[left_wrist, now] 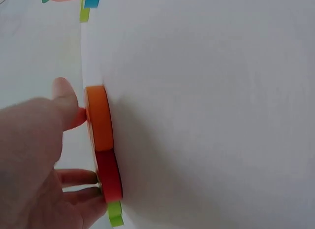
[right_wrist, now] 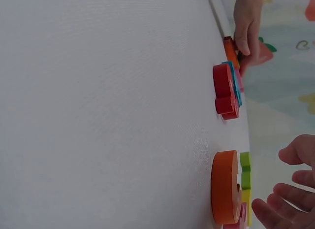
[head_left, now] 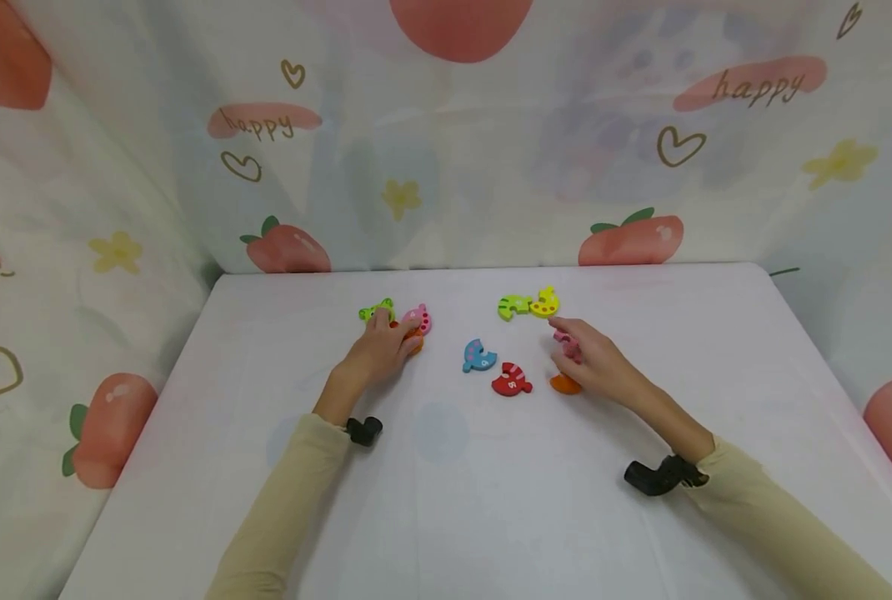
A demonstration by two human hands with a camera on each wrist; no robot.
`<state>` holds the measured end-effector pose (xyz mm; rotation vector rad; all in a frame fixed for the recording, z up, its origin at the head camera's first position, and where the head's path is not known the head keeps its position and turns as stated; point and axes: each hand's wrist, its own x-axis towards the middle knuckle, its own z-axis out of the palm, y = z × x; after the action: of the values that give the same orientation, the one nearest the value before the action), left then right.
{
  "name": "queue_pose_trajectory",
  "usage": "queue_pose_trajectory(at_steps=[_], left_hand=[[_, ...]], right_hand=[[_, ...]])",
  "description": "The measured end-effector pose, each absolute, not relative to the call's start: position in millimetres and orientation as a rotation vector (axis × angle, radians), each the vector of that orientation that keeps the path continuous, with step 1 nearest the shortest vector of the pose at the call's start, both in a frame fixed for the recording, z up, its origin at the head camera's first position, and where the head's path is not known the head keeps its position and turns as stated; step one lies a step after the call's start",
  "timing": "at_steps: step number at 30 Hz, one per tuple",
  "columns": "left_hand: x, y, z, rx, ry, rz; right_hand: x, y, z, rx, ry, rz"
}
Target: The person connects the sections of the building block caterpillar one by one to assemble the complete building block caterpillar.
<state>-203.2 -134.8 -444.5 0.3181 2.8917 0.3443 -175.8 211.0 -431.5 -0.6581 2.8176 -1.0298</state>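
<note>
My left hand rests its fingers on a joined group of animal-shaped puzzle pieces: a green piece, a pink spotted piece, an orange piece and a red piece. In the left wrist view its fingertips touch the top of the red one. Above a pink piece and an orange piece hovers my right hand; its fingers are spread and hold nothing in the right wrist view. The hand partly hides both pieces.
Between the hands lie a blue piece and a red striped piece, both numbered. Farther back, a green striped piece adjoins a yellow spotted piece. A patterned curtain stands behind the white table.
</note>
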Motion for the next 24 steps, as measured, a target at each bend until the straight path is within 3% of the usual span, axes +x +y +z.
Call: queue_pose_trajectory(at_steps=[24], left_hand=[[-207.2, -131.1, -430.2, 0.333, 2.794, 0.213]], right_hand=[[-244.6, 154.6, -439.8, -0.702, 2.852, -0.689]])
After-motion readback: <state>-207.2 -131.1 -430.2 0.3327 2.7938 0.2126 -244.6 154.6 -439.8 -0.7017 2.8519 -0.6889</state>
